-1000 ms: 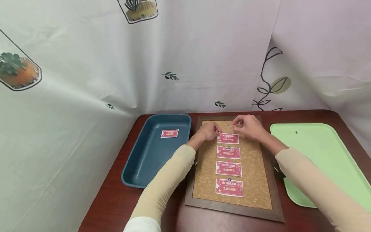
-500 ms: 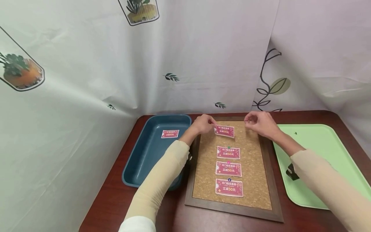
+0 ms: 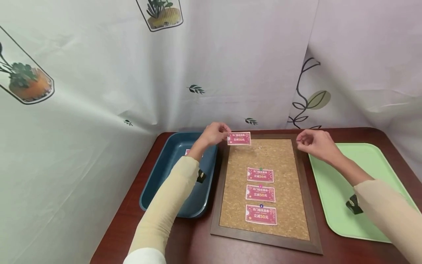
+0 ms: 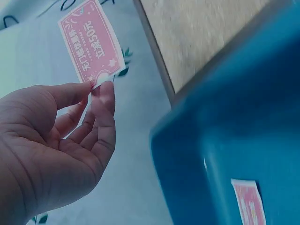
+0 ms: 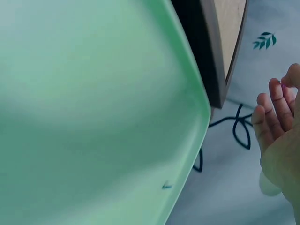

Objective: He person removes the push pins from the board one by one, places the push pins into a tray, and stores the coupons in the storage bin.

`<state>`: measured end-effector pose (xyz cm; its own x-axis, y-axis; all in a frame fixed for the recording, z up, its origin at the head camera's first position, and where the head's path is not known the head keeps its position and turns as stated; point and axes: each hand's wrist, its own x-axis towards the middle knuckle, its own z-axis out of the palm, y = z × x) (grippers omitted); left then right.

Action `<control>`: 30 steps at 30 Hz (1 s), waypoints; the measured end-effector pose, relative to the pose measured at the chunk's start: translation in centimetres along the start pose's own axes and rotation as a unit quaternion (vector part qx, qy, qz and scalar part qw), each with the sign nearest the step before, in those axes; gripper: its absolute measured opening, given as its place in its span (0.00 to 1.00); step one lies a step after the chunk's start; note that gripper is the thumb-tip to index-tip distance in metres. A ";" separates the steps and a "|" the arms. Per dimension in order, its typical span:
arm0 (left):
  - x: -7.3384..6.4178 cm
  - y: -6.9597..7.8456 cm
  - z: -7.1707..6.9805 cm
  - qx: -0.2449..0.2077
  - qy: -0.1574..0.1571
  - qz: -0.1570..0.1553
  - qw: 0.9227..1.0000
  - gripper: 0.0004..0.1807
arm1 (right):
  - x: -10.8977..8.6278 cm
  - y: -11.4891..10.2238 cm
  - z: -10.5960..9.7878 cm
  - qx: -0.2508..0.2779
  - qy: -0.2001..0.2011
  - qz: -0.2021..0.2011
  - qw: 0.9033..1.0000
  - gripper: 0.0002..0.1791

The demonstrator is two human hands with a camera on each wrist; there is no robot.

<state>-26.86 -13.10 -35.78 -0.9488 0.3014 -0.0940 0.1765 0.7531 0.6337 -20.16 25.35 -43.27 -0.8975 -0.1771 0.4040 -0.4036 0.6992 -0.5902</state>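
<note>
My left hand point(image 3: 214, 133) pinches one pink coupon point(image 3: 239, 138) by its left edge, thumb against fingertips, at the far left corner of the corkboard point(image 3: 287, 205). In the left wrist view the rest of this coupon point(image 4: 93, 42) sticks out free. Three more coupons lie in a column on the cork, the nearest coupon point(image 3: 261, 216) under a blue pin; pink and green pins top the others. My right hand point(image 3: 318, 145) is above the board's far right corner. Its thumb and fingertip pinch a tiny purplish pushpin point(image 5: 281, 84), mostly hidden by the fingers.
A blue tray point(image 3: 155, 183) stands left of the board, with another coupon point(image 4: 251, 204) inside, partly behind my left arm in the head view. On the right lies a green tray point(image 3: 339, 205) bearing a small dark green thing point(image 5: 167, 185). A printed curtain point(image 3: 230, 73) hangs behind.
The top coupon has come off the cork and moved left and away in my left hand, toward the blue tray. My right hand has drawn off to the right, toward the green tray.
</note>
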 end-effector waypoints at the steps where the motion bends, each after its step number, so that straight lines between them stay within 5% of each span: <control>1: -0.1 -0.3 -0.4 -0.002 0.004 -0.002 1.000 0.08 | -0.2 0.3 -0.2 0.001 0.001 0.001 1.000 0.07; 15: -2.0 -6.4 -4.7 -0.002 0.049 -0.055 0.997 0.06 | -3.2 4.0 -2.8 0.001 0.007 0.031 0.999 0.07; 30: -4.0 -13.0 -5.9 0.003 0.069 -0.112 0.991 0.08 | -6.7 8.0 -5.8 0.027 -0.024 0.069 0.997 0.06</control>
<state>-26.92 -27.59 -39.11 -0.9912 0.0443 -0.1249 -0.0407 0.7953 0.6048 -16.34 36.15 -46.63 -0.9523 -0.1159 0.2821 -0.2830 0.6806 -0.6758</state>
